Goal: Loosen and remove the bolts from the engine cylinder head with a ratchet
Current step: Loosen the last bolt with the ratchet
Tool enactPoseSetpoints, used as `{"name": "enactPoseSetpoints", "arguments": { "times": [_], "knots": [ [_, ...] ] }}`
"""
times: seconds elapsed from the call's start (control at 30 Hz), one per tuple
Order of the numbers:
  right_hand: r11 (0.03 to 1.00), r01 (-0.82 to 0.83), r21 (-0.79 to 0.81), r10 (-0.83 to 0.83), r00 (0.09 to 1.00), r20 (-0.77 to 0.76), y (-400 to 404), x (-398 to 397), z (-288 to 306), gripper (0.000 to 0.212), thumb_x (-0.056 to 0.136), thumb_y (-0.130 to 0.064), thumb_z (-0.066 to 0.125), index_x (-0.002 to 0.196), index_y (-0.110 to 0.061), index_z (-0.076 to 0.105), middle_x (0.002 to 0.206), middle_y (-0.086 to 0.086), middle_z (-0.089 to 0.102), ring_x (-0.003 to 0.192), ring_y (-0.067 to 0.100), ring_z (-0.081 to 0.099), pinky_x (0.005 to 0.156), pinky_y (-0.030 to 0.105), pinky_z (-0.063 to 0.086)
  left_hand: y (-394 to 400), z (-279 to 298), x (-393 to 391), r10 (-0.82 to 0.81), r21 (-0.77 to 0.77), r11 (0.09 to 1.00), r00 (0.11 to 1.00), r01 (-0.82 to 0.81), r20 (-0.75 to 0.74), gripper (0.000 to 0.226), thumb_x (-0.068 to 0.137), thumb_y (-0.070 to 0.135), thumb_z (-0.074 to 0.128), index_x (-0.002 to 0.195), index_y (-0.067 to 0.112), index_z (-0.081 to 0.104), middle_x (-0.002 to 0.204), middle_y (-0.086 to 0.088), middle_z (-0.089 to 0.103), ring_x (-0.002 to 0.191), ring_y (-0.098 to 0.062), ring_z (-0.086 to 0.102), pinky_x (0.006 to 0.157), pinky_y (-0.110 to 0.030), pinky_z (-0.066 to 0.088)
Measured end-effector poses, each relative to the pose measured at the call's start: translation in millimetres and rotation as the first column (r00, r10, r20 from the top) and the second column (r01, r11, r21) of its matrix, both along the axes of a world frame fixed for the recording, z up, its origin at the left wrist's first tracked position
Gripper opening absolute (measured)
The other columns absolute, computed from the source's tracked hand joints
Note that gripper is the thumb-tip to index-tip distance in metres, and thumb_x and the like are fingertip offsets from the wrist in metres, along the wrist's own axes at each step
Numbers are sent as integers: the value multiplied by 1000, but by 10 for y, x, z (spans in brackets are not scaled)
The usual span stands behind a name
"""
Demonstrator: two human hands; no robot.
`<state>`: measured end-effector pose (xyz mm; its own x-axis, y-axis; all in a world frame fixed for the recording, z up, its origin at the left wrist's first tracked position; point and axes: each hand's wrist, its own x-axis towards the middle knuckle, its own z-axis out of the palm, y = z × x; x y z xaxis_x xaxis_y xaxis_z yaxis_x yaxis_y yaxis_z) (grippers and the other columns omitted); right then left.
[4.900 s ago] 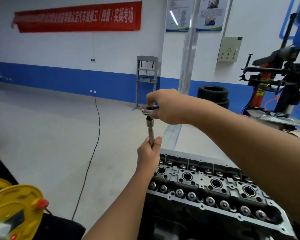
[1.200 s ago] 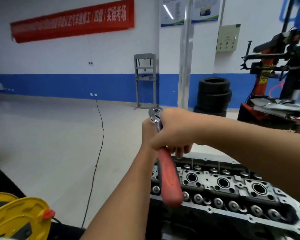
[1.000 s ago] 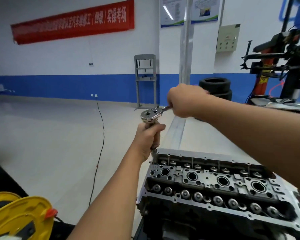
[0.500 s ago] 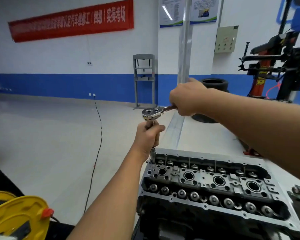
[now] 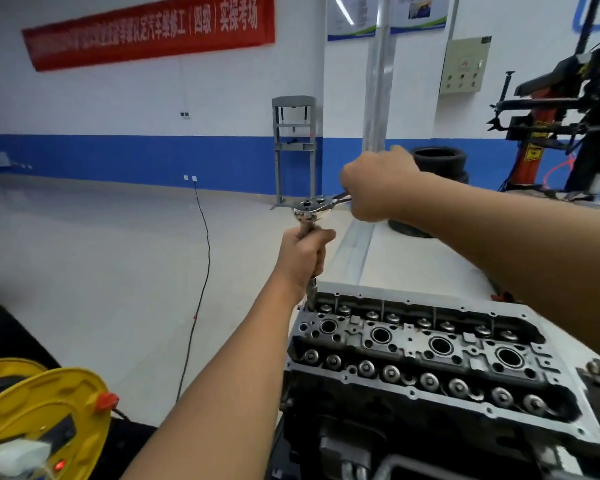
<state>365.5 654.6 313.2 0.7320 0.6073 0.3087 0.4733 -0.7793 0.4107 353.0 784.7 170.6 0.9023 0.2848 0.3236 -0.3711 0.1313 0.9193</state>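
A: What stands around the work?

B: A yellow cable reel point(image 5: 45, 420) sits at the lower left of the frame; a black cord point(image 5: 201, 271) runs over the pale floor toward the blue-banded wall; a red banner point(image 5: 146, 29) hangs at upper left; black tyres point(image 5: 440, 164) are stacked behind the right wrist, a grey metal frame point(image 5: 293, 147) stands by the wall, and a red-and-black machine point(image 5: 551, 109) fills the upper right.

A: Does anything block the view?

B: The left forearm crosses the near left corner of the cylinder head point(image 5: 426, 355); the right hand point(image 5: 378, 188) hides the ratchet's handle.

A: And the ratchet point(image 5: 312, 206)?

B: At centre frame, above the head's far left corner; its shiny head lies flat, the handle running right and slightly up into the right hand, which is curled round it; a slim steel extension bar point(image 5: 311, 289) drops nearly upright into the far left corner; the left hand point(image 5: 305, 258) is wrapped round that bar.

A: Surfaces?

B: The head is grey cast metal, long from left to right, with four round bores in a row and rows of round valve caps along both sides.
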Motion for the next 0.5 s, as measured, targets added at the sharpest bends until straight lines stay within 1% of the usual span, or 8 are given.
{"name": "enactPoseSetpoints", "arguments": {
  "times": [0.07,0.1,0.13,0.2,0.23,0.3,0.4,0.5],
  "knots": [
    [997,-78,23,79,997,-12,69,-105,-119,15,86,-23,62,76,-16,54,72,4,55,61,21,53,57,31,41,-11,-7,9,81,-20,997,997,-81,-5,32,76,13,59,49,24,45,48,-2,30,39,-13,21,44,-20,20],
    [994,-102,31,104,991,-86,75,-180,-147,16,81,-27,67,74,-16,57,66,1,60,56,19,57,53,29,43,-24,-15,13,107,-17,994,994,-107,2,23,71,16,57,50,22,48,50,-4,31,39,-13,22,45,-21,20],
    [991,-103,84,120,964,-239,60,-270,-163,16,76,-30,71,74,-16,62,60,-2,66,52,17,64,51,28,47,-54,-14,11,116,2,993,993,-116,7,18,65,19,56,48,21,52,50,-6,35,38,-12,25,46,-21,22],
    [975,-35,219,157,806,-571,77,-444,-197,20,68,-31,75,74,-12,71,56,-1,71,50,16,72,51,31,57,-113,-7,5,112,40,993,994,-113,13,13,52,27,57,41,20,59,45,-5,46,34,-8,34,43,-19,28],
    [969,-18,245,170,768,-617,105,-455,-187,22,66,-30,75,73,-10,73,56,1,72,51,18,73,51,32,59,-126,0,11,108,23,994,994,-108,4,12,49,28,58,41,20,60,45,-5,49,35,-9,36,43,-20,29],
    [975,-20,219,138,834,-535,169,-316,-54,18,69,-25,80,77,-10,75,60,-1,73,58,17,74,53,31,58,-65,-7,14,97,-24,995,995,-97,-4,14,61,19,60,47,19,58,48,-8,43,38,-12,29,45,-22,24],
    [992,-42,123,77,952,-297,148,-26,48,20,82,-14,77,101,-17,73,84,0,69,82,21,67,68,35,54,61,-59,40,4,-17,1000,1000,-4,-8,48,87,4,64,46,24,52,45,6,32,39,-11,24,45,-23,22],
    [991,-70,114,80,994,-80,100,18,-61,9,91,-8,60,97,-13,66,81,5,58,75,25,60,61,35,49,46,-82,76,32,-9,999,999,-32,-19,54,94,-1,60,48,24,47,43,4,33,37,-12,25,43,-22,23]
  ]
}}
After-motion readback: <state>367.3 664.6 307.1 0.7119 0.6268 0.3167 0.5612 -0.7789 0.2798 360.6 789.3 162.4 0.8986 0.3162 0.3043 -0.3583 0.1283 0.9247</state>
